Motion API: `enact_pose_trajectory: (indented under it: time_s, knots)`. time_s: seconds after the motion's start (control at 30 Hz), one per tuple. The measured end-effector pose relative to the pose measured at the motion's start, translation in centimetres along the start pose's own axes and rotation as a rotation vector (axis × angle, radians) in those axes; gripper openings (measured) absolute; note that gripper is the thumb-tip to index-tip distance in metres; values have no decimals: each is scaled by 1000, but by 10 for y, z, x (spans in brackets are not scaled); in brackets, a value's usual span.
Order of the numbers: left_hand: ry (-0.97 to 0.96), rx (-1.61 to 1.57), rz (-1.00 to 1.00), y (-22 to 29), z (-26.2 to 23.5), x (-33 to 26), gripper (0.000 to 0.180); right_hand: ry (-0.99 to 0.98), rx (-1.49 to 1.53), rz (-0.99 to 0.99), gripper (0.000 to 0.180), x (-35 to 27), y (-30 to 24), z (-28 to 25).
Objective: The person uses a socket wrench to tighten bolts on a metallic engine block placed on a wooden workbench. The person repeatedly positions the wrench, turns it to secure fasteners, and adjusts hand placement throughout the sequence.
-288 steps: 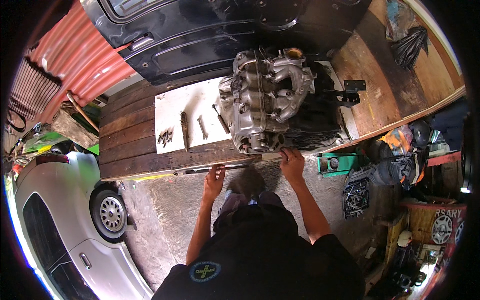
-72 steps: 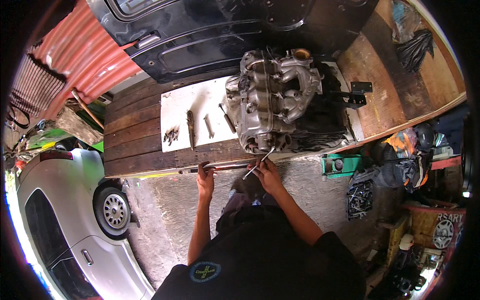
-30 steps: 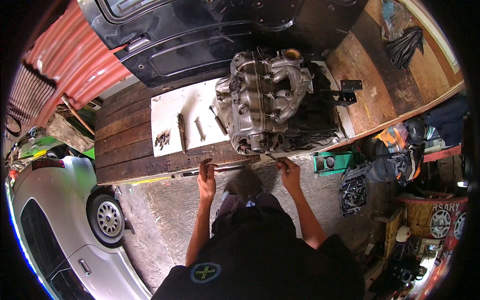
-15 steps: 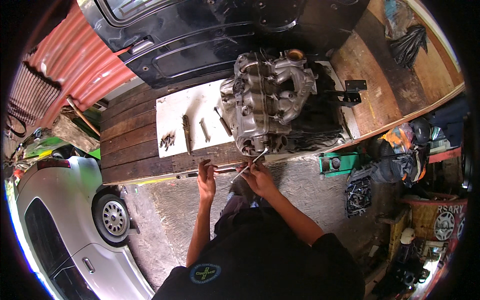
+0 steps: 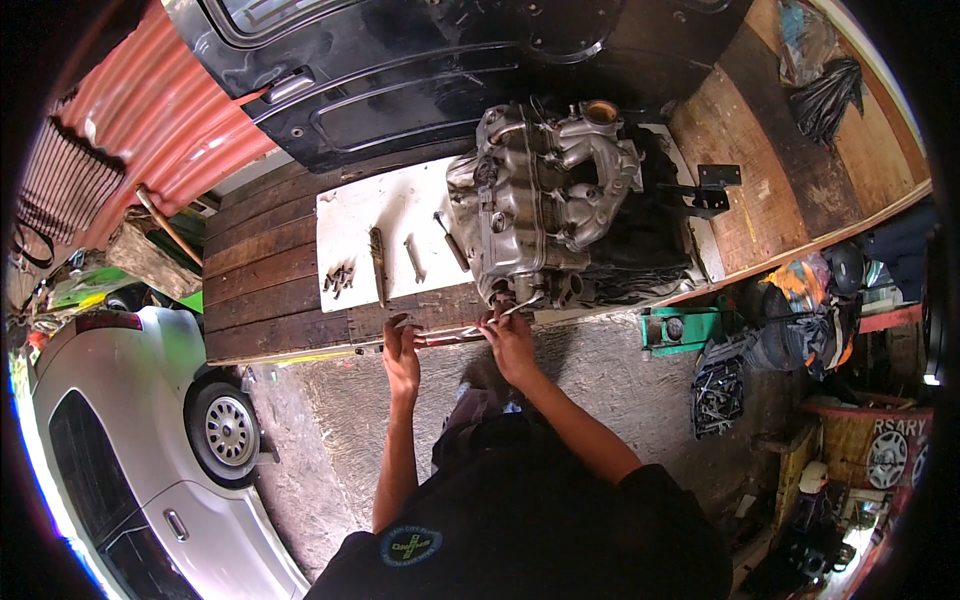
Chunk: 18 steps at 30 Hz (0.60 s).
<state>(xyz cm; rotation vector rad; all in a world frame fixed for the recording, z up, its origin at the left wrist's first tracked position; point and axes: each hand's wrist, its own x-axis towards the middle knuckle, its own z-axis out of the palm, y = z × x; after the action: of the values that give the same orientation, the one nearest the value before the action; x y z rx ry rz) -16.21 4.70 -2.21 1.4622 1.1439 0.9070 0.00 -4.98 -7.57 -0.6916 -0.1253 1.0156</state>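
Observation:
My right hand [image 5: 511, 345] grips a slim silver wrench [image 5: 526, 304], its upper end beside the lower end of a greasy engine cylinder head [image 5: 520, 215] with a cover and curved intake pipes. My left hand [image 5: 402, 360] is level with it at the bench's front edge, fingers bent together near a small pale bit that I cannot make out. Left of the engine part, a white board [image 5: 345, 225] carries a combination wrench [image 5: 414, 258], a dark-handled tool [image 5: 451, 242], a long worn tool [image 5: 377, 266] and several small bolts [image 5: 338, 280].
The plank bench [image 5: 260, 260] runs along a black vehicle door panel [image 5: 420, 100]. A silver car [image 5: 130, 430] stands at the left. On the right are a green jack [image 5: 684, 330], a tray of sockets [image 5: 718, 392] and a black metal bracket [image 5: 705, 190] on the bench.
The wrench in my right hand has tilted flatter, and that hand has moved slightly up and left. My left hand has shifted slightly left. The view has moved a little.

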Motion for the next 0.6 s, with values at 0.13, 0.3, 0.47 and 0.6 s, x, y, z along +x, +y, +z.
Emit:
enact_pose_trajectory:
  time_s: [0.13, 0.3, 0.47, 0.6]
  knots:
    - [2, -7, -30, -5, -3, -2, 30, 181, -1086, -149, 14, -6, -42, -34]
    - [-53, 14, -63, -1, 6, -3, 33, 142, -1745, -731, 18, -7, -143, -48]
    - [-79, -61, -62, 1, 11, -2, 34, -24, -1930, -832, 26, -30, -180, -13]
    - [-66, -73, -51, -11, 14, 1, 28, 68, -1540, -511, 16, -40, -150, -53]
